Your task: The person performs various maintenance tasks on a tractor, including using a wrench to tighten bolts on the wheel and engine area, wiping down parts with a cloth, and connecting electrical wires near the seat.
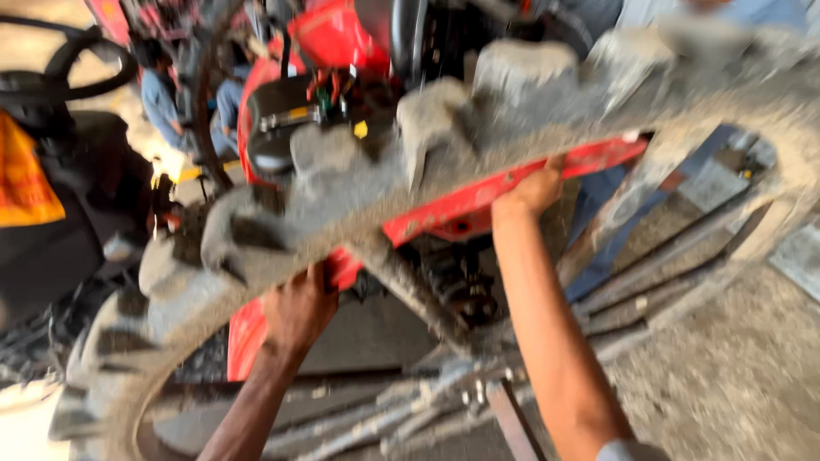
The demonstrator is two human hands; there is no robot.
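A big mud-caked tractor tyre (478, 111) with chunky lugs arcs across the whole view, blurred by motion. My left hand (299, 309) grips its inner edge at the lower left, fingers curled over the rubber. My right hand (531, 189) clasps the inner edge higher up, near the middle, beside a red metal fender (478, 201) of the tractor. Both forearms reach up from the bottom of the view.
Behind the tyre stands a red tractor (333, 38) with black engine parts. A black seat and steering wheel (81, 72) are at the left. People in blue (162, 102) sit further back. Grey metal bars (401, 410) lie on the dusty concrete floor (735, 376).
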